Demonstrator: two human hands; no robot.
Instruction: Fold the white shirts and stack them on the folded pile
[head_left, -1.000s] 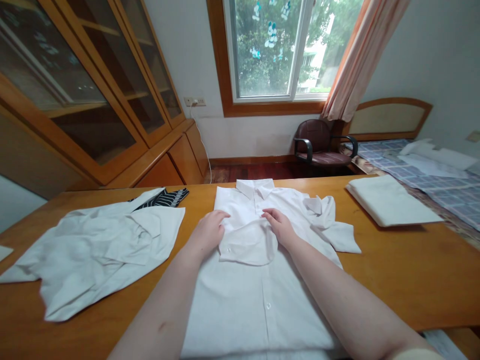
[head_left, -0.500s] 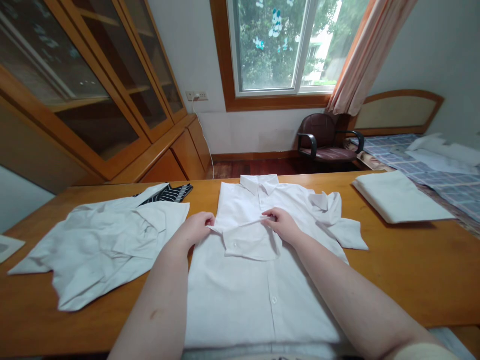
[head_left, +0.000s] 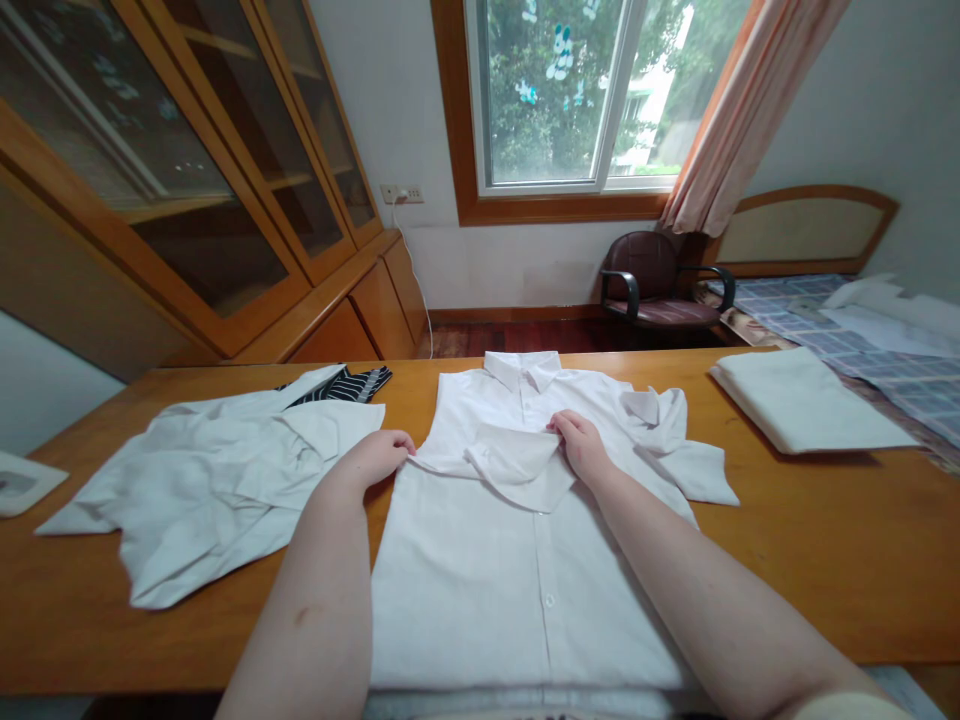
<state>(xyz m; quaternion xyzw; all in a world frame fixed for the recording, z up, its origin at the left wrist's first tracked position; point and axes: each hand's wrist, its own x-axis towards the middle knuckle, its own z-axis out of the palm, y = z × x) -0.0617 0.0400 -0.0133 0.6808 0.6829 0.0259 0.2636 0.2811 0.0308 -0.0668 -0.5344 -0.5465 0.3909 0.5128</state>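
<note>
A white button-up shirt (head_left: pixel 480 590) lies front side up, its collar at the far edge of the table. My left hand (head_left: pixel 386 455) pinches the shirt's left edge just below the shoulder. My right hand (head_left: pixel 581 445) is closed on the sleeve (head_left: pixel 525 465), which is folded inward across the chest and partly lifted, its end curling loosely. On the other side, the right-hand sleeve (head_left: pixel 694 465) lies crumpled and bent beside the body of the shirt.
The wooden table (head_left: pixel 795 580) carries a crumpled white garment (head_left: pixel 217 500) with a black striped piece (head_left: pixel 349 385) at left. A folded white cloth (head_left: pixel 810 400) sits at right. Beyond stand a chair (head_left: pixel 652 280), a bed (head_left: pixel 825 310) and a glass-fronted cabinet (head_left: pixel 217 190).
My right hand has moved slightly right and up, drawing the sleeve with it; the sleeve's end has curled up. My left hand has shifted slightly left along the shirt's edge.
</note>
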